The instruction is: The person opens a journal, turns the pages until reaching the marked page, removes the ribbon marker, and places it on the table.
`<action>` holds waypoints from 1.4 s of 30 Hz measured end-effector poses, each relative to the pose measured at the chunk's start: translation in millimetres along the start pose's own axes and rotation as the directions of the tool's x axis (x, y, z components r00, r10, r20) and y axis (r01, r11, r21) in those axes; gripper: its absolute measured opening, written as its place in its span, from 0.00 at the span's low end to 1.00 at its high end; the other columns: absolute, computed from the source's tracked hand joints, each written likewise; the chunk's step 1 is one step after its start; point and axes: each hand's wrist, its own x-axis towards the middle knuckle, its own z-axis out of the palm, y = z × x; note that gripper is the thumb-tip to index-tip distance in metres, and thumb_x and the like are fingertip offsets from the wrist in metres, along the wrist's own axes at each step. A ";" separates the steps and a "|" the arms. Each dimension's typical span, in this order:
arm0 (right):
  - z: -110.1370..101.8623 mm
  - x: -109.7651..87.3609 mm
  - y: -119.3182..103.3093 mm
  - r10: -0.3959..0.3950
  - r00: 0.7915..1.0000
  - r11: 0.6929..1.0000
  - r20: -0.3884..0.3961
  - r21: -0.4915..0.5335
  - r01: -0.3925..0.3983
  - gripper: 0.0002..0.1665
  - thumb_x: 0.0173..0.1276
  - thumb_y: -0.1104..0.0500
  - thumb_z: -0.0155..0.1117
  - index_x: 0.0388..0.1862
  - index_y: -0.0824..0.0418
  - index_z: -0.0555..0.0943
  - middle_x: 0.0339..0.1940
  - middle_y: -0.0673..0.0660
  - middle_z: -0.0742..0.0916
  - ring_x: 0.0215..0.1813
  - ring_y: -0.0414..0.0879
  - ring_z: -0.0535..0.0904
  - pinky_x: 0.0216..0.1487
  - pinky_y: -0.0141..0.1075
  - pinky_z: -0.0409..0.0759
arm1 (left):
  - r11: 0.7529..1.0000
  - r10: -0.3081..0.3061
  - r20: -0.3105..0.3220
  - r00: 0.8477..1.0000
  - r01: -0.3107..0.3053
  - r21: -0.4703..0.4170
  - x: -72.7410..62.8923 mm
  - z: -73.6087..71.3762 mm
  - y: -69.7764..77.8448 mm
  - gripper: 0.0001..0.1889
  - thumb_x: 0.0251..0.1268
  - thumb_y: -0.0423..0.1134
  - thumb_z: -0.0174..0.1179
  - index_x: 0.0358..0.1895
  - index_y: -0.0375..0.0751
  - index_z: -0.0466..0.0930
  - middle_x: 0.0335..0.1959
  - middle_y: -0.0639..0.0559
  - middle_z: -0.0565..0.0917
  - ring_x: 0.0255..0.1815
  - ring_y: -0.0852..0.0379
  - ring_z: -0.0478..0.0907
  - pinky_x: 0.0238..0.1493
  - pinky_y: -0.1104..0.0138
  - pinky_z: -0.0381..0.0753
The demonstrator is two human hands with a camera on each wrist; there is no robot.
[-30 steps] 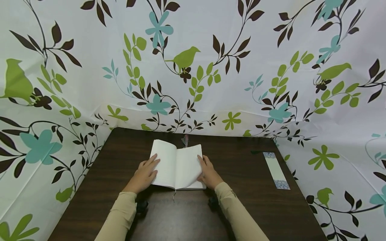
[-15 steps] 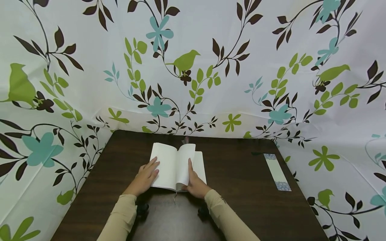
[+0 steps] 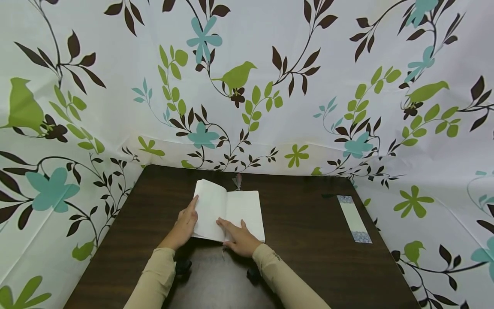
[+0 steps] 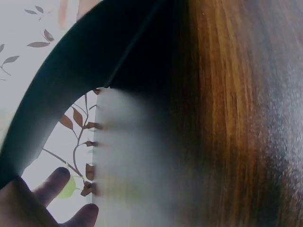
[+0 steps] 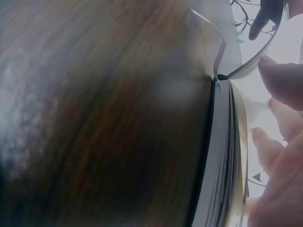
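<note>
An open notebook (image 3: 247,210) with blank-looking white pages lies on the dark wooden table (image 3: 301,240) in the head view. My left hand (image 3: 183,225) is at its left edge, and the left half tilts up. Under the curved dark cover (image 4: 47,90) in the left wrist view, straight fingers of my left hand (image 4: 42,203) show. Over the lower right page near the fold, my right hand (image 3: 241,240) rests with fingers stretched out. The page edges (image 5: 220,156) and a thin ribbon (image 5: 220,52) appear beside my right hand (image 5: 284,165) in the right wrist view.
A pale bookmark (image 3: 354,219) with blue patterned ends and a dark tassel lies at the table's right side. A small tassel (image 3: 237,182) shows above the notebook's top edge. Cloth (image 3: 270,128) printed with leaves and birds hangs behind and beside the table.
My right hand has moved left, turning a page across the fold, and now lies on the right page. My left hand has shifted to the notebook's outer edge, and that side has risen.
</note>
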 end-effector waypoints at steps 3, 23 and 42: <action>-0.2 -1.7 -0.7 0.018 1.000 1.000 0.024 -0.012 -0.018 0.44 0.76 0.52 0.63 0.84 0.49 0.54 0.80 0.50 0.67 0.78 0.45 0.63 0.75 0.64 0.51 | 1.000 0.013 0.006 1.000 -0.013 0.010 -1.5 0.7 -1.2 0.30 0.85 0.44 0.38 0.82 0.37 0.49 0.81 0.33 0.50 0.73 0.23 0.50 0.64 0.27 0.52; -19.6 -23.7 42.8 0.176 0.984 0.971 0.026 -0.166 -0.169 0.40 0.72 0.50 0.66 0.78 0.62 0.66 0.81 0.62 0.64 0.81 0.59 0.55 0.75 0.59 0.58 | 0.978 0.017 0.070 0.997 -0.031 0.205 -8.9 0.6 -10.3 0.27 0.78 0.43 0.57 0.76 0.45 0.67 0.84 0.40 0.46 0.73 0.25 0.52 0.57 0.23 0.58; -40.9 -53.7 93.3 0.233 0.970 0.973 0.071 -0.012 -0.232 0.56 0.60 0.51 0.76 0.82 0.60 0.58 0.84 0.58 0.59 0.82 0.59 0.51 0.74 0.68 0.47 | 0.975 0.008 0.069 0.998 -0.022 0.219 -11.4 -1.8 -13.1 0.27 0.78 0.45 0.56 0.76 0.44 0.68 0.83 0.38 0.48 0.72 0.24 0.52 0.57 0.23 0.57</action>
